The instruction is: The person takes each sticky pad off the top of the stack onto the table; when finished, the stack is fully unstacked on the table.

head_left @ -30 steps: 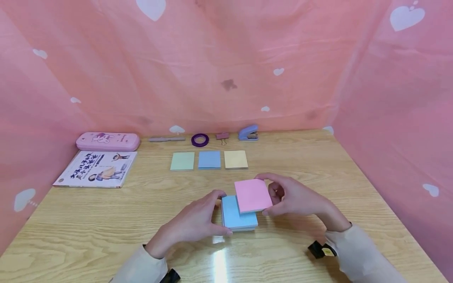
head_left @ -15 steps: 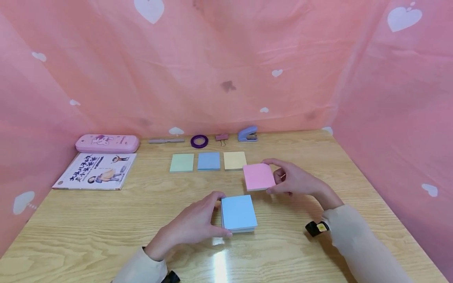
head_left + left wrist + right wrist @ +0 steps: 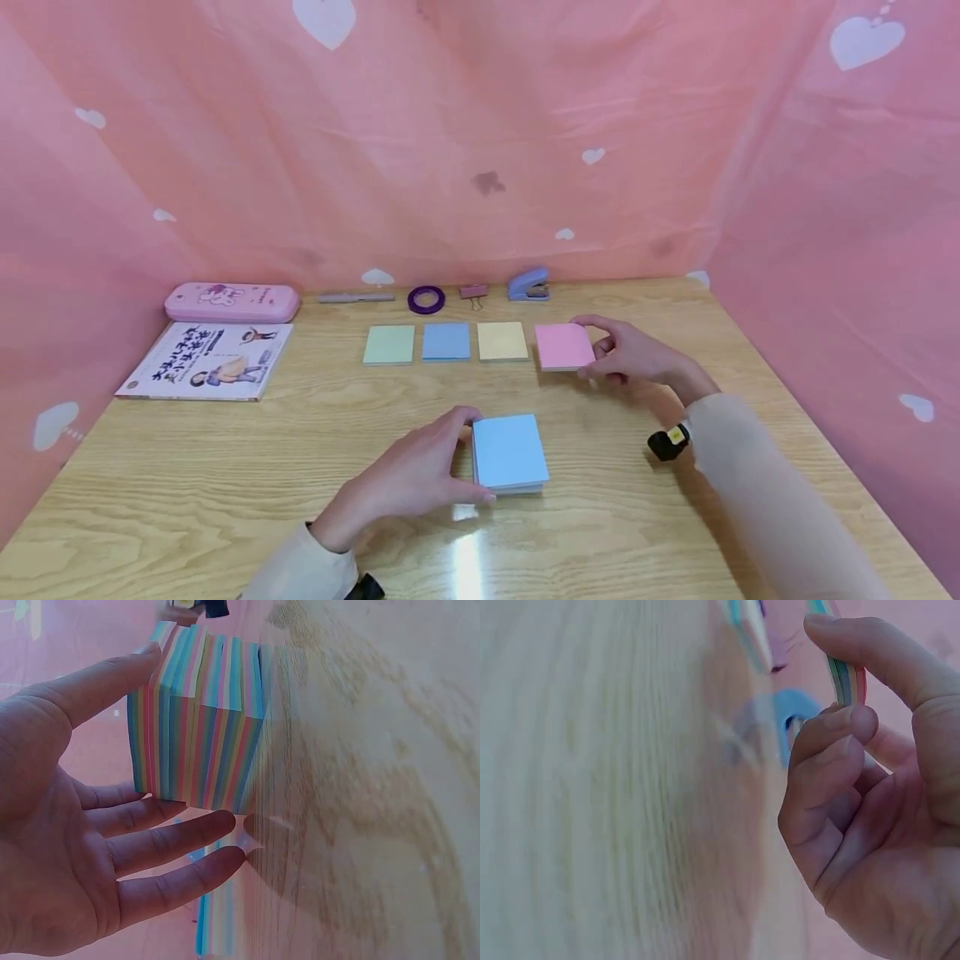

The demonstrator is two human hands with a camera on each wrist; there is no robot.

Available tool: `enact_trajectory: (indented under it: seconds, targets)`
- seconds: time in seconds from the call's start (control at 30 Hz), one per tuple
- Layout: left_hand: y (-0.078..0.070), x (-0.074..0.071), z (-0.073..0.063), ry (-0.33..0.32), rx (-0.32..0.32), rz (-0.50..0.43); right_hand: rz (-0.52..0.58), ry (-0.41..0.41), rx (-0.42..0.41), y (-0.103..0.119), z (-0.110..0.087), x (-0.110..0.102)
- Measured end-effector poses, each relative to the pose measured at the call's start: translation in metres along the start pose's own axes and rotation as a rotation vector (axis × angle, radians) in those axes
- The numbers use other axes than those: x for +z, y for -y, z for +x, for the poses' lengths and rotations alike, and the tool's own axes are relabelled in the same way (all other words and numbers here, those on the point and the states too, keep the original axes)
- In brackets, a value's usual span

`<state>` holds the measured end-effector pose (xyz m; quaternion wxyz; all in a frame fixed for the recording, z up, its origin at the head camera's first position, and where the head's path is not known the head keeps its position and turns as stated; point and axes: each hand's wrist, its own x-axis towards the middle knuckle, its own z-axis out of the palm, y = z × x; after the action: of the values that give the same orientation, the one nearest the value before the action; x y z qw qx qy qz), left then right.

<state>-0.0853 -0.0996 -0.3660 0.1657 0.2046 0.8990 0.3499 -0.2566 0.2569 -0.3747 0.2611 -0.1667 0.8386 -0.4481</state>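
My left hand (image 3: 417, 464) holds the side of a thick stack of sticky notes (image 3: 510, 452), blue on top, on the table. The thumb lies along its near edge and the fingers reach its far side. Striped layers of several colours show on the stack (image 3: 196, 735) in the left wrist view. At the right, my right hand (image 3: 633, 354) pinches a pink sticky note pad (image 3: 564, 346) by its right side. In the right wrist view this pad (image 3: 847, 679) is just above the table, between thumb and fingers. Left of it lie yellow (image 3: 502, 341), blue (image 3: 446, 342) and green (image 3: 389, 344) pads in a row.
Along the back edge stand a purple stapler (image 3: 528, 285), a binder clip (image 3: 473, 292), a purple tape roll (image 3: 426, 300) and a pen (image 3: 356, 297). At the left, a pink pencil case (image 3: 232, 302) lies behind a picture book (image 3: 206, 362). Pink cloth (image 3: 450, 150) encloses the table.
My right hand has lifted the pink pad off the stack and carried it back and right, beside the yellow pad. The left hand has stayed at the stack.
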Motion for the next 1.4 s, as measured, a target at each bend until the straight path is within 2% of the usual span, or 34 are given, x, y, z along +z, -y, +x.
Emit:
enact_trajectory:
  seconds: [0.37, 0.57, 0.9, 1.13, 1.4]
  targets:
    - [0.001, 0.002, 0.000, -0.012, 0.004, 0.003, -0.107, 0.008, 0.081, -0.005, 0.030, -0.013]
    - [0.000, 0.001, 0.000, -0.017, -0.003, 0.016, -0.106, 0.036, 0.110, 0.000, 0.038, -0.014]
    - [-0.001, 0.002, 0.001, -0.019, 0.002, 0.023, -0.145, 0.030, 0.149, 0.004, 0.045, -0.015]
    - [-0.001, 0.004, 0.001, -0.016, -0.010, 0.026, -0.148, 0.022, 0.149, -0.003, 0.045, -0.014]
    - [0.000, 0.003, 0.001, -0.012, -0.002, 0.016, -0.158, 0.003, 0.190, 0.001, 0.045, -0.014]
